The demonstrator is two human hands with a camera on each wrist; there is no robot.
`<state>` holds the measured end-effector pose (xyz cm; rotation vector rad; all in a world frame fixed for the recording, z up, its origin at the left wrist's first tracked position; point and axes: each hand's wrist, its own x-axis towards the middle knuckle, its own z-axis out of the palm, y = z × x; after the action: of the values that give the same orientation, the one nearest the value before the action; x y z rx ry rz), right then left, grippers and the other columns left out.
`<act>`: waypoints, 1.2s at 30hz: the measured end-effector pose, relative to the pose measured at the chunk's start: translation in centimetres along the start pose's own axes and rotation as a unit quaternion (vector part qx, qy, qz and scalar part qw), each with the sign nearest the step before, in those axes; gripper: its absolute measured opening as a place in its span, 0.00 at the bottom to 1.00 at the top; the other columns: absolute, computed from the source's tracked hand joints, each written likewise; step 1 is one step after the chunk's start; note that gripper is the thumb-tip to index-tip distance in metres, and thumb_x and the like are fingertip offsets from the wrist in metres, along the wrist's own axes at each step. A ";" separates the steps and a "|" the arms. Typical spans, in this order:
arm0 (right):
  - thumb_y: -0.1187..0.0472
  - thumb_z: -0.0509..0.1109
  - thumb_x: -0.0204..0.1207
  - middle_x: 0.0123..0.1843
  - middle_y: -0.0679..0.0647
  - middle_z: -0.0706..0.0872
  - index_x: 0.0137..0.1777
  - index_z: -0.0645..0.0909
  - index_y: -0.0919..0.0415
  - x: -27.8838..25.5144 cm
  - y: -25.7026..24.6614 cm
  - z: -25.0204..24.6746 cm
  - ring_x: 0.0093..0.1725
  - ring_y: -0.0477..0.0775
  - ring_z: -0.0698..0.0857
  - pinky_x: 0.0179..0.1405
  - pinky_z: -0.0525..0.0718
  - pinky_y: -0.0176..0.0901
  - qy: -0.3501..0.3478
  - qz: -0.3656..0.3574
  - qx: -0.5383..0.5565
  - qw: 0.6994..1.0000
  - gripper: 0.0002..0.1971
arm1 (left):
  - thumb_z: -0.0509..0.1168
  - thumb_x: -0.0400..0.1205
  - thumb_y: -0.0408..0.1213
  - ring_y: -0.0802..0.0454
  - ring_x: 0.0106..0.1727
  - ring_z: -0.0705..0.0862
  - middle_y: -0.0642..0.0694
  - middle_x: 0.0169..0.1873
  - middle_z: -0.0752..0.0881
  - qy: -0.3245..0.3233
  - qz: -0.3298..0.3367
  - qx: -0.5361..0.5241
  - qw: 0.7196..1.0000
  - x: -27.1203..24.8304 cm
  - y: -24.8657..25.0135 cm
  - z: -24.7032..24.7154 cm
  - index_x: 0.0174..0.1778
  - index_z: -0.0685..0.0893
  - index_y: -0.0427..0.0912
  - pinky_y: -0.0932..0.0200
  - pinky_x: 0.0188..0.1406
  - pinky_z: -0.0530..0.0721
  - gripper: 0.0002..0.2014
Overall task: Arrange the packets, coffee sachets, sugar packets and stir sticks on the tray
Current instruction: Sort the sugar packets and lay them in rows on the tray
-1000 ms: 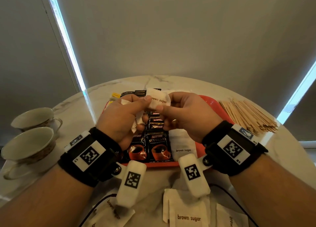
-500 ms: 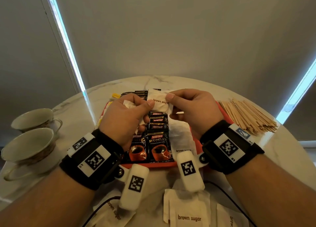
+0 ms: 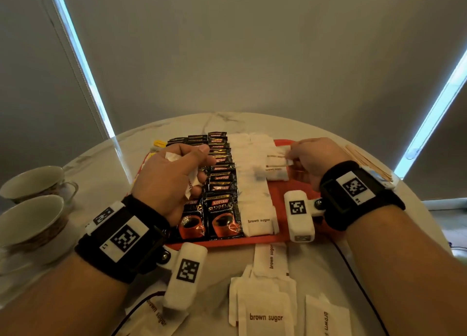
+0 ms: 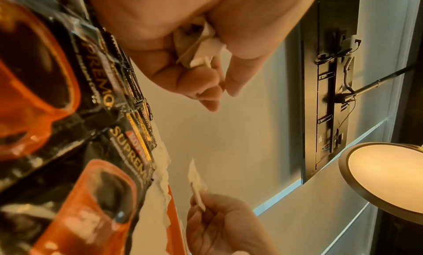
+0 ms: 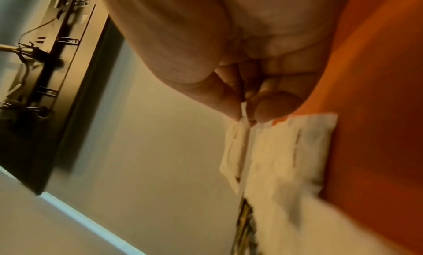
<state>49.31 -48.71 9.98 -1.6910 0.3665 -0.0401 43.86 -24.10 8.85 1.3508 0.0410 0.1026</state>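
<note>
A red tray [image 3: 295,186] holds rows of black Kopiko coffee sachets [image 3: 221,176] and a column of white brown-sugar packets [image 3: 252,191]. My left hand [image 3: 199,168] hovers over the sachets and grips a small bundle of sugar packets [image 4: 201,47] in its curled fingers. My right hand [image 3: 290,157] pinches one sugar packet [image 3: 278,156] by its edge [image 5: 243,114], low over a second short column of packets [image 3: 275,173] at the tray's far right. Wooden stir sticks [image 3: 366,163] lie on the table right of the tray, partly hidden by my right wrist.
Two teacups [image 3: 32,216] stand at the table's left edge. Several loose brown-sugar packets [image 3: 265,308] lie on the marble table [image 3: 252,120] in front of the tray, with another [image 3: 154,315] beside a thin cable under my left wrist. A few yellow packets [image 3: 159,143] sit behind the tray.
My right hand drew one sugar packet away from the left hand's bundle and carried it right and down to the tray's far-right column. My left hand stayed over the sachets.
</note>
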 end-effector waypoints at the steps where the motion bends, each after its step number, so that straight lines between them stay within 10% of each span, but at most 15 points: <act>1: 0.73 0.71 0.77 0.50 0.63 0.87 0.44 0.82 0.61 0.5 0.3 -0.4 0.45 0.60 0.89 0.45 0.92 0.52 0.003 0.008 -0.028 1.000 0.07 | 0.72 0.86 0.38 0.55 0.28 0.79 0.43 0.41 0.92 0.002 -0.001 0.003 1.000 0.1 0.0 -0.1 0.45 0.83 0.42 0.63 0.16 0.74 0.07; 13: 0.69 0.70 0.82 0.47 0.65 0.88 0.57 0.82 0.69 0.5 0.9 0.0 0.43 0.61 0.85 0.65 0.87 0.59 0.012 0.099 -0.162 0.982 0.06 | 0.72 0.86 0.38 0.55 0.29 0.80 0.42 0.40 0.91 0.013 0.001 -0.006 1.000 0.4 0.3 -0.5 0.46 0.83 0.41 0.64 0.17 0.74 0.06; 27: 0.59 0.76 0.77 0.38 0.57 0.86 0.48 0.87 0.62 -0.7 0.1 0.6 0.36 0.56 0.83 0.41 0.86 0.52 0.000 0.025 -0.166 0.986 0.06 | 0.71 0.86 0.40 0.55 0.28 0.81 0.45 0.39 0.90 0.029 -0.043 -0.022 0.998 0.0 0.9 -0.3 0.50 0.84 0.43 0.63 0.18 0.75 0.05; 36: 0.62 0.68 0.85 0.37 0.59 0.86 0.41 0.83 0.66 -1.0 0.5 1.0 0.36 0.56 0.86 0.43 0.88 0.48 -0.072 0.094 -0.093 0.989 0.12 | 0.54 0.71 0.19 0.48 0.34 0.81 0.38 0.47 0.88 -0.013 -0.121 -0.075 0.990 -0.4 1.0 0.0 0.49 0.77 0.40 0.60 0.22 0.78 0.16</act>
<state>48.54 -47.52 9.50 -1.8237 0.4301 0.2615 43.44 -23.93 9.77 1.1869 0.1716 -0.1156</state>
